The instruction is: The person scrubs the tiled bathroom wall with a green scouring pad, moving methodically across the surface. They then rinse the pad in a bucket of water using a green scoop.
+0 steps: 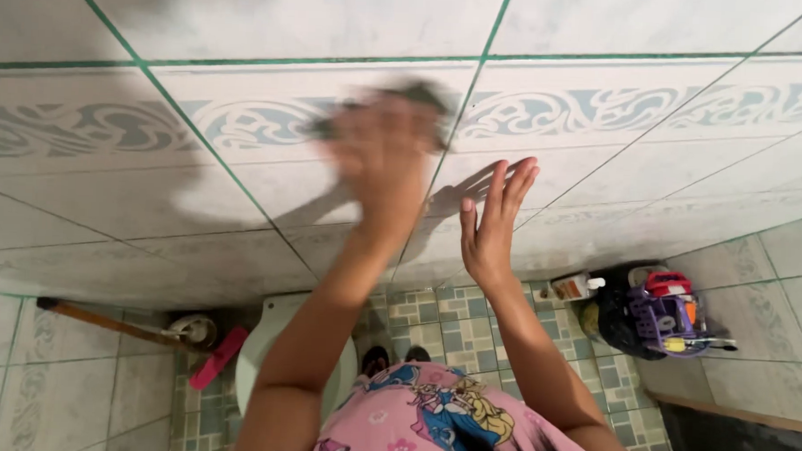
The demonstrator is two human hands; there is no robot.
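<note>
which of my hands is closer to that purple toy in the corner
Right. Your right hand is raised beside the wall, apart from the purple toy down at the corner. Your left hand, blurred against the tiles, is farther off.

cloth (pixel 423 97): dark, blurred, pressed flat against the wall tile under the left hand (pixel 381 158)
wall tile (pixel 242 184): pale marbled, green grout lines, grey scroll-patterned band running across
</note>
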